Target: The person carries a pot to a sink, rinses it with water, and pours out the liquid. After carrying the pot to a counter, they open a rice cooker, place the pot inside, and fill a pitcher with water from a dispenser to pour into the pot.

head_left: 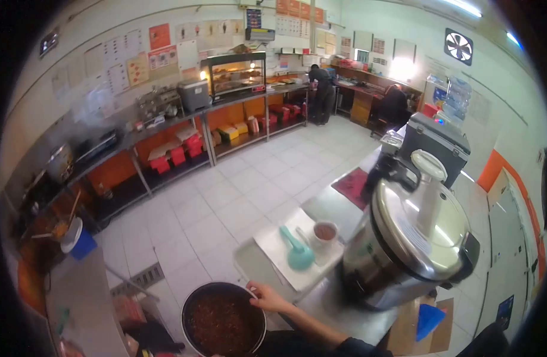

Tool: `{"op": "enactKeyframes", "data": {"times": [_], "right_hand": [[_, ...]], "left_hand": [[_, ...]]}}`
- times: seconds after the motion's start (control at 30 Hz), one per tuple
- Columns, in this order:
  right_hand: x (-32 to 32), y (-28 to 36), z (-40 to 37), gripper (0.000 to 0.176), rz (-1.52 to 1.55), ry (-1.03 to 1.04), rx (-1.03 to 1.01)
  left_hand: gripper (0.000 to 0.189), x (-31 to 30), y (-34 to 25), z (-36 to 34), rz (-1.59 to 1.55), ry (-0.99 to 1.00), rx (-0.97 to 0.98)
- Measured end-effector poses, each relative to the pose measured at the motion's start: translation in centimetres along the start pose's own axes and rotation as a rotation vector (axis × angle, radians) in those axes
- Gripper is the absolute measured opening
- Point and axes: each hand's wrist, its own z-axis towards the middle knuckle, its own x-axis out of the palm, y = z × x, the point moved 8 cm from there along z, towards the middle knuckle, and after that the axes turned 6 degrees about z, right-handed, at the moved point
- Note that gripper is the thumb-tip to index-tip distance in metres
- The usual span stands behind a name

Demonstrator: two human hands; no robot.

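My right hand [266, 297] is closed on the rim of a round pot [186, 313] at the bottom centre, fingers curled over its edge. Inside the pot lies a dark reddish-brown, chunky sauce [224, 321]. My left hand does not show. Just beyond the right hand, a tray [249, 262] lined with white material rests on the steel counter. On it are a teal ladle-like scoop [298, 253] and a small cup [325, 233] with brown contents.
A large steel rice cooker [416, 229] stands right of the tray, with a grey box [434, 146] behind it. A blue-and-white bucket [78, 239] is at left. Shelved counters [190, 119] line the far wall. A person in dark clothes [322, 92] bends over the back counter.
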Motion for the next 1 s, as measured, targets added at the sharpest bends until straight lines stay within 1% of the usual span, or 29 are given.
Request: {"op": "enactKeyframes", "data": {"times": [0.03,0.07,0.13,0.17,0.23,0.37,0.43,0.47,0.57,0.63,0.67,0.7,0.73,0.8,0.83,0.9,0.93,1.0], "right_hand": [[1.0,0.2,2.6,0.028,-0.021,0.094,0.084],[1.1,0.6,5.3,0.028,-0.022,0.083,0.095],[2.1,1.3,9.7,0.029,0.021,0.141,0.037],[2.1,0.9,11.7,0.029,0.013,0.133,0.057],[3.0,1.0,16.0,0.030,0.048,0.154,0.035],[1.5,0.0,24.6,0.031,0.035,0.037,0.023],[0.3,-0.8,28.3,0.030,-0.014,-0.067,-0.028],[-0.4,-1.3,29.7,0.030,-0.001,-0.116,-0.010],[-3.3,-2.7,32.7,0.031,0.054,-0.259,0.063],[-5.8,-5.0,32.7,0.035,0.252,-0.241,0.268],[-8.2,-5.1,31.1,0.037,-0.109,-0.506,0.154],[-8.6,-4.4,29.0,0.039,-0.490,-0.742,0.061],[-8.4,-5.1,27.5,0.039,-0.483,-0.779,0.109],[-8.5,-7.0,25.2,0.038,-0.819,-0.810,0.534],[-7.7,-8.5,24.9,0.038,-0.807,-0.857,0.573],[-5.1,-12.9,25.7,0.045,-0.797,-0.676,0.563],[-5.4,-13.0,25.5,0.045,-0.782,-0.717,0.600],[-5.7,-12.8,26.5,0.051,-0.812,-0.652,0.510]], "left_hand": [[0.036,-1.8,-2.8,0.6,0.022,-0.054,-0.027],[0.036,-3.4,-4.8,1.4,0.022,-0.079,-0.030],[0.035,-6.1,-8.4,3.7,0.001,-0.091,-0.044],[0.034,-7.3,-10.1,5.2,-0.011,-0.091,-0.046],[0.034,-9.9,-12.9,7.8,-0.018,-0.088,-0.049],[0.032,-15.4,-18.3,13.9,0.037,-0.062,-0.062],[0.031,-18.3,-21.3,17.0,0.097,-0.030,-0.064],[0.030,-19.7,-23.0,18.4,0.131,-0.011,-0.066],[0.029,-23.6,-28.3,22.4,0.235,0.043,-0.068],[0.028,-25.6,-31.9,25.4,0.313,0.084,-0.070],[0.027,-26.4,-33.4,26.8,0.353,0.104,-0.074],[0.027,-27.2,-34.9,28.2,0.389,0.129,-0.078],[0.027,-27.6,-36.4,29.5,0.427,0.154,-0.087],[0.026,-28.3,-39.1,32.2,0.497,0.198,-0.092],[0.025,-28.4,-40.7,33.5,0.539,0.220,-0.088],[0.024,-28.1,-43.8,36.2,0.622,0.262,-0.076],[0.024,-27.7,-45.5,37.5,0.658,0.279,-0.070],[0.023,-26.4,-48.8,40.0,0.717,0.307,-0.052]]}}
